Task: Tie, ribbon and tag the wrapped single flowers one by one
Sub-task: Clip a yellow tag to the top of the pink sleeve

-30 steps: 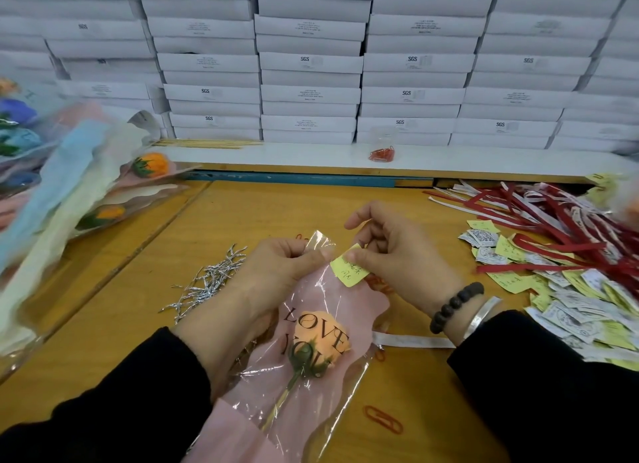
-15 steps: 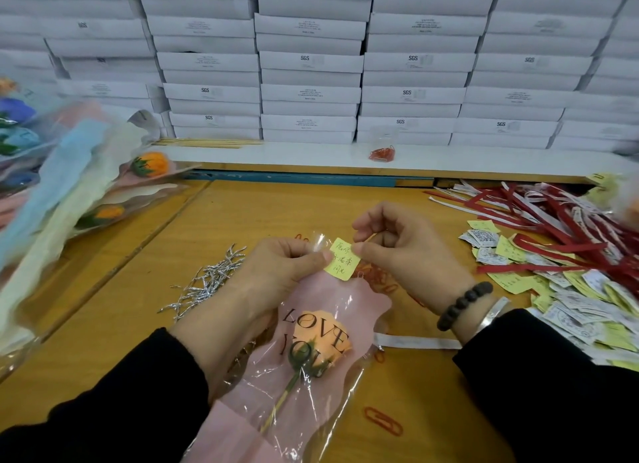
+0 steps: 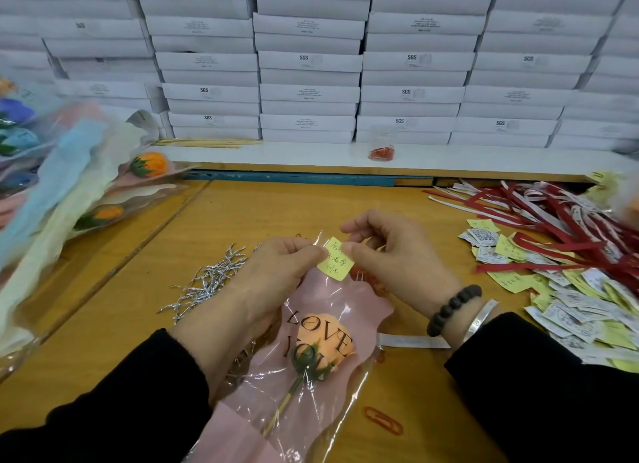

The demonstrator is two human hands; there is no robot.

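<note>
Enclosing an orange flower, pink sleeve.

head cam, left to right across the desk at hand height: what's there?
Pile of wrapped flowers → silver twist ties → left hand → yellow tag → right hand → red ribbons and paper tags.

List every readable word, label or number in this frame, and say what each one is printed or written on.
"LOVE YOU": on the pink wrapper of the single flower, upside down to the camera.
"SGS": on several stacked white boxes.
Small print on other box labels: too small to read.
Handwriting on the yellow tag pinched by the left hand and right hand: not legible.
White slips with printed codes: unreadable.
</note>
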